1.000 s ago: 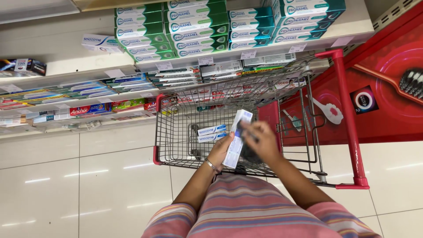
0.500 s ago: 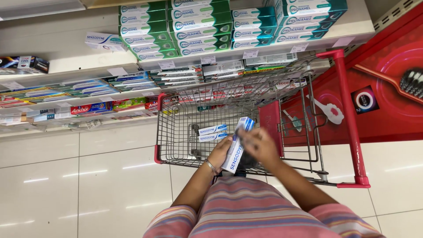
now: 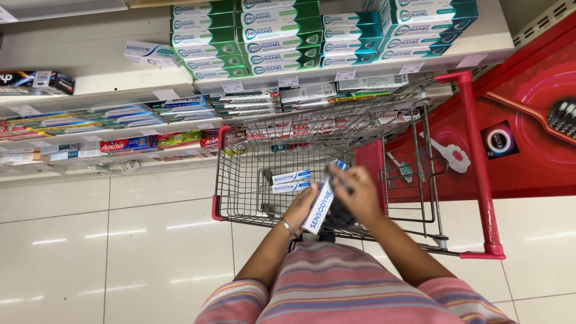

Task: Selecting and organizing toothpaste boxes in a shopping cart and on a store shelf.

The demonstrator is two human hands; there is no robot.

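I hold a long white and blue toothpaste box (image 3: pixel 320 203) over the near end of a wire shopping cart (image 3: pixel 240 180) with red trim. My left hand (image 3: pixel 300 210) grips the box's lower part, with a bracelet on that wrist. My right hand (image 3: pixel 360 193) covers its upper end. Two similar white boxes (image 3: pixel 292 181) lie on the bottom of the cart basket, just beyond the held box.
Shelves (image 3: pixel 96 90) ahead carry stacked green and teal toothpaste boxes (image 3: pixel 282 36) and lower rows of mixed boxes. A red display panel (image 3: pixel 528 132) stands on the right. The cart's red handle bar (image 3: pixel 477 162) runs along its right side. The floor is pale tile (image 3: pixel 108 258).
Both hands and the held box have dropped slightly lower and nearer to me over the cart's near end. The cart and the two boxes inside have stayed put.
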